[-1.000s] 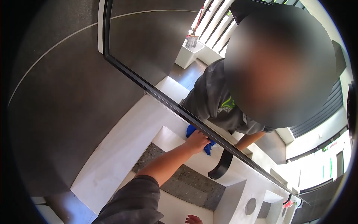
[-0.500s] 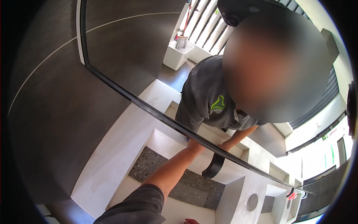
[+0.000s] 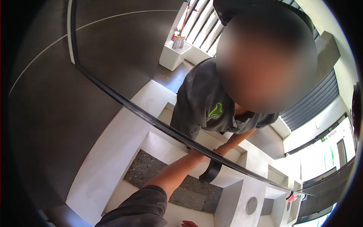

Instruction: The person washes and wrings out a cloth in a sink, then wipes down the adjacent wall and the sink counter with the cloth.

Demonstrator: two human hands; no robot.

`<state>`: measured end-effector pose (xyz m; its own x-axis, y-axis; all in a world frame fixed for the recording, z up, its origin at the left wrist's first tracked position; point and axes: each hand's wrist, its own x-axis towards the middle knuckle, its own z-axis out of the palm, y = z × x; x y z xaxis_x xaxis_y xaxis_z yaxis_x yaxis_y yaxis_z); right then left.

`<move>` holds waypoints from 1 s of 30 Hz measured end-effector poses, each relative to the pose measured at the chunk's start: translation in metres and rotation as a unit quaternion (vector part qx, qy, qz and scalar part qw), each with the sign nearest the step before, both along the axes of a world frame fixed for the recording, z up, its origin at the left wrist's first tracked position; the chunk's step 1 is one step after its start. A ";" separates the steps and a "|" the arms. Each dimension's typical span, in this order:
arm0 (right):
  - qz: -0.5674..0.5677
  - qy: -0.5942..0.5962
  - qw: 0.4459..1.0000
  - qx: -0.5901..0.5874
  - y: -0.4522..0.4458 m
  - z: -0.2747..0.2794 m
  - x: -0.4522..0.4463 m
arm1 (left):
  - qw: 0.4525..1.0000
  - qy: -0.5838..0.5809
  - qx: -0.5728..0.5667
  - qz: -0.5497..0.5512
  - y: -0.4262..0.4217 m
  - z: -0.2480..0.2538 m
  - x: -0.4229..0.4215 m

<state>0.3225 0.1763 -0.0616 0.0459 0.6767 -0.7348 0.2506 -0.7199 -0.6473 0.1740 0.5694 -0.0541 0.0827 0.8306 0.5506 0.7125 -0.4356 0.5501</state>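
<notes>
White table [image 3: 98, 162] meets a black mirror frame [image 3: 155, 123], where the left hand [image 3: 197, 155] reaches, grip hidden. Can't tell whether the right hand [image 3: 189, 224] is gripping, nor what remains.

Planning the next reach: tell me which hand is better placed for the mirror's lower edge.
Likely the left hand: it is up at the mirror's lower edge, near the black spout; the right hand shows low, far from it.
</notes>
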 end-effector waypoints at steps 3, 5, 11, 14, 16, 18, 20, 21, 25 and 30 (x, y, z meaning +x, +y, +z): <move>-0.030 -0.001 1.000 -0.005 -0.006 -0.002 0.005 | 0.999 0.036 -0.025 0.009 -0.002 -0.003 0.011; -0.029 0.012 0.999 -0.015 -0.014 -0.028 0.014 | 0.997 0.065 -0.035 0.022 -0.005 -0.009 0.012; 0.013 -0.006 1.000 0.028 -0.007 -0.005 0.014 | 0.991 0.110 -0.070 0.043 0.001 -0.016 -0.025; -0.004 -0.010 0.998 0.058 -0.019 -0.012 0.043 | 0.985 0.138 -0.094 0.050 0.008 -0.023 -0.072; -0.013 -0.045 0.994 0.094 -0.036 -0.037 0.071 | 0.979 0.168 -0.106 0.052 0.009 -0.035 -0.129; -0.045 -0.068 0.993 0.085 -0.048 -0.040 0.080 | 0.972 0.199 -0.115 0.052 0.011 -0.038 -0.149; -0.057 -0.077 0.993 0.073 -0.058 -0.054 0.092 | 0.962 0.199 -0.141 0.121 0.017 -0.060 -0.191; -0.039 -0.097 0.986 0.127 -0.064 -0.073 0.101 | 0.955 0.169 -0.199 0.143 0.043 -0.101 -0.217; -0.110 -0.055 0.983 0.135 -0.056 -0.093 0.103 | 0.935 0.117 -0.293 0.163 -0.035 -0.014 -0.240; -0.105 0.018 0.977 0.183 0.003 -0.060 0.072 | 0.889 -0.403 -0.195 0.096 -0.112 -0.058 -0.241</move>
